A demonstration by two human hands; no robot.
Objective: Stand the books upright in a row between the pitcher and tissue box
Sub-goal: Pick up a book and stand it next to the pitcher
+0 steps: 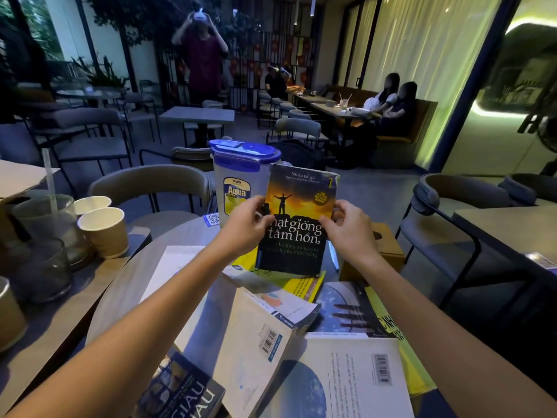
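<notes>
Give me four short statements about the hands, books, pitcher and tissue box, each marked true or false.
1. The left hand and right hand both grip the sunset-cover book, held upright. True.
2. The pitcher has a red lid. False: its lid is blue.
3. The tissue box sits left of the pitcher. False: it sits to the right, behind the right hand.
4. The white book lies flat, not yet stood up. True.

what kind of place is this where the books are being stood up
Probably a café: rows of small tables and chairs, paper cups on the left, and people seated with drinks on a bench by the far wall.
</notes>
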